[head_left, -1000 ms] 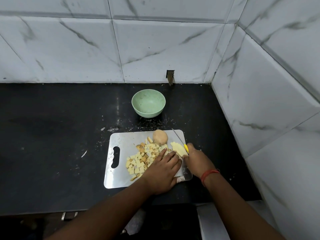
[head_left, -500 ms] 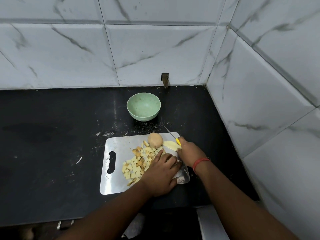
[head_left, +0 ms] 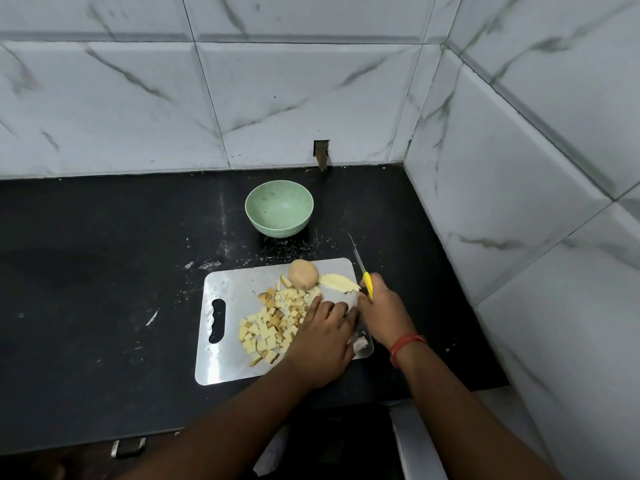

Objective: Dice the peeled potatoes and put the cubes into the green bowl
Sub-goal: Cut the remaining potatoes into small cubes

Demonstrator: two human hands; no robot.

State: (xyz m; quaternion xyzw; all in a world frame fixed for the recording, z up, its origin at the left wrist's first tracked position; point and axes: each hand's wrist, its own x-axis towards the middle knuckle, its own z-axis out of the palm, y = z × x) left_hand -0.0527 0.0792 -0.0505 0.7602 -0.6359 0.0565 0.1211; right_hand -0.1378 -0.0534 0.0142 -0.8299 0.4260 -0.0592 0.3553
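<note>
My left hand lies flat on the board with its fingers straight and loose, gripping nothing, the tips against the near edge of the cube pile. My right hand has its fingers curled round the yellow handle of the knife, whose blade points up and away, past the board's far right corner towards the wall.

From biggest to smallest, the black counter runs wide to my left, while the tiled wall closes in on my right, so any broad sweep should go leftwards. The steel cutting board sits near the counter's front edge, with its near right corner close to the drop. The green bowl stands beyond the board, apart from it and holding no cubes that I can see. On the board, the potato cubes are heaped in the middle, one whole peeled potato waits at the far side, and a few potato slices lie just beside it, close to the knife.

I judge the step in hand to be cutting those slices down. I would stack them flat, tuck my left fingertips back from the blade and cut straight down, keeping the pieces well in from the board's right edge. The path from board to bowl looks open.
</note>
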